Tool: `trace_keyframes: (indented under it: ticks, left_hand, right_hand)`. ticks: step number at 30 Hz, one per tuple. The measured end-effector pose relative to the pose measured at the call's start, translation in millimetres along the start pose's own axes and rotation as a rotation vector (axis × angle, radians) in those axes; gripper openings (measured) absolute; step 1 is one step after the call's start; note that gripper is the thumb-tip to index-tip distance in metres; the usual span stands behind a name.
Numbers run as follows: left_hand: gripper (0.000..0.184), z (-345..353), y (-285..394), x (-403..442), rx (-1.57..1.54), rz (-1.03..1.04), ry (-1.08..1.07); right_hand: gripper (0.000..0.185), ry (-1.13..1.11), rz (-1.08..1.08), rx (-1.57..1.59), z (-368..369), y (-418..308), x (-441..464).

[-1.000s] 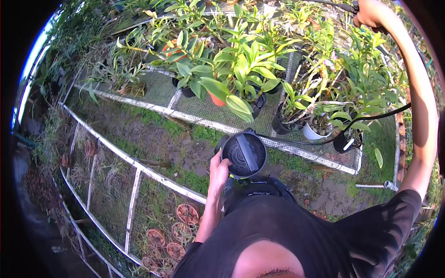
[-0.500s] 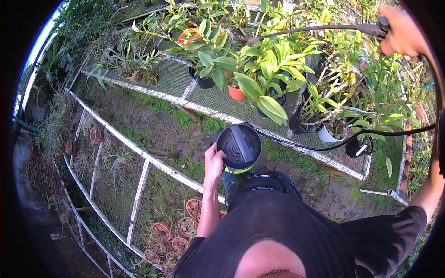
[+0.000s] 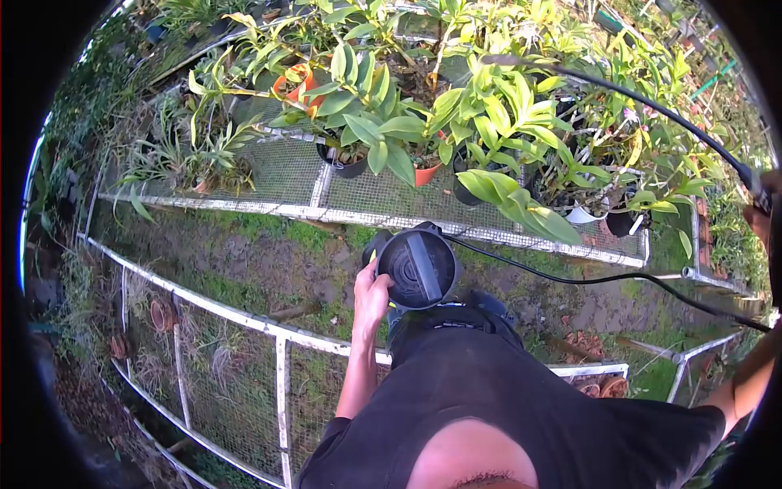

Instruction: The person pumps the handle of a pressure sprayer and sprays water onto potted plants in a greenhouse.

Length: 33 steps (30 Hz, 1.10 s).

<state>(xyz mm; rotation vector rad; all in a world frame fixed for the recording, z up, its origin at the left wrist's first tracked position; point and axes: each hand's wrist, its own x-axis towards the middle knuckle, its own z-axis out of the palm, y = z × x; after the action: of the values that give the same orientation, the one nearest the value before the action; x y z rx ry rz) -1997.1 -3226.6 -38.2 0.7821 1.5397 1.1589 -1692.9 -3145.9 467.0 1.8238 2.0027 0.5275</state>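
At the middle of the view, my left hand [image 3: 371, 295] grips the side of a pump sprayer [image 3: 417, 267], a round black tank with a bar handle across its recessed top. From it a black hose [image 3: 538, 276] curves away to the right. My right hand [image 3: 764, 204], partly cut off and shaded at the right edge, is closed around the grip of a long spray wand [image 3: 652, 104]. The wand points up and left, over leafy potted plants [image 3: 497, 114]. Its tip lies before the leaves; whether spray comes out cannot be made out.
A white-framed mesh bench [image 3: 358, 215] carries the plants, in orange, black and white pots. Another mesh frame [image 3: 281, 330] runs along the lower left, with a clay pot [image 3: 163, 315] on it. Mossy ground [image 3: 244, 257] lies between them.
My right hand has moved down and outward to the right edge, and the wand has swung with it, now sloping down to the right. My left hand still grips the sprayer. The view has turned slightly.
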Motion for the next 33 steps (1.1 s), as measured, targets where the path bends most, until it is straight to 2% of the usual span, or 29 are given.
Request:
trace_keyframes:
  ticks: [2,3,6,7,10,12,13,16,21,24,28,30,31,33]
  left_hand:
    - [0.054,-16.7,-7.9,11.6,0.030,-0.005,-0.024]
    - [0.053,-21.8,-1.2,14.7,0.008,0.010,-0.048]
    - [0.050,-36.3,18.5,25.1,0.010,-0.002,-0.114]
    - [0.044,-35.5,26.8,25.8,-0.023,0.010,-0.109]
    - [0.043,-43.8,32.2,26.4,-0.007,-0.021,-0.148]
    - [0.046,-49.4,33.6,16.7,-0.027,-0.026,-0.146]
    - [0.047,-52.8,35.1,13.0,-0.038,-0.024,-0.143]
    - [0.044,-77.5,36.3,-0.2,-0.005,-0.066,-0.102]
    - [0.035,-107.4,34.1,-1.6,-0.162,-0.061,0.055]
    - [0.037,-139.4,26.2,11.3,-0.230,-0.071,0.031]
    - [0.042,-167.5,35.8,29.4,-0.198,-0.079,0.016]
    - [0.045,-183.3,46.1,36.5,-0.167,-0.109,0.007]
    - [0.046,-191.4,51.4,41.8,-0.160,-0.111,0.002]
    - [0.048,-213.9,46.3,60.6,-0.191,-0.072,-0.066]
  right_hand:
    - [0.026,-0.016,0.092,0.019,-2.4,5.0,-11.6]
    - [0.030,-0.059,0.252,0.010,2.6,7.1,-13.1]
    - [0.032,0.036,-0.059,-0.004,13.1,17.0,-35.5]
    - [0.033,-0.196,0.120,0.067,4.7,0.6,-30.9]
    - [0.033,0.185,-0.175,-0.351,28.9,9.6,-44.1]
    - [0.034,-0.055,0.064,-0.051,23.9,2.2,-30.6]
    - [0.033,0.044,-0.054,-0.074,31.9,8.0,-31.1]
    - [0.030,-0.017,-0.042,0.013,33.9,-14.5,-18.8]
    - [0.028,-0.098,-0.086,0.114,19.4,-61.2,5.4]
    - [0.027,-0.132,-0.112,0.156,3.5,-90.2,19.0]
    - [0.027,-0.331,-0.085,0.305,-29.7,-133.7,39.8]
    - [0.026,-0.079,-0.111,0.113,-5.2,-152.1,40.7]
    - [0.026,-0.102,-0.104,0.024,-6.8,-160.2,43.5]
    - [0.027,-0.158,-0.040,0.050,-21.1,-178.5,47.6]
